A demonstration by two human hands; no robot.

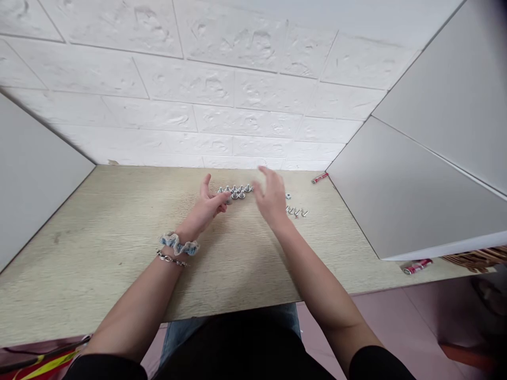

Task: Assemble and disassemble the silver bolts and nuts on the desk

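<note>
Several silvery bolts with wide round bases (234, 192) stand upright in a cluster on the board, shanks pointing up. Beside the cluster's left end is my left hand (209, 207), index finger raised and thumb stretched toward the nearest bolts. A bolt lies right by the thumb tip; whether they touch I cannot tell. My right hand (272, 196), slightly blurred, hovers at the cluster's right end with fingers apart and nothing visible in them. It partly hides the things behind it. Loose screws (297, 212) lie to its right, with a small metal piece (288, 196) above them.
A white brick-patterned wall (214, 84) closes off the back. Grey-white panels stand at the left (35, 174) and right (420, 190). One red battery (320, 178) lies by the right panel's back corner, another red battery (418, 266) near the front edge, beside brown wicker (475, 258).
</note>
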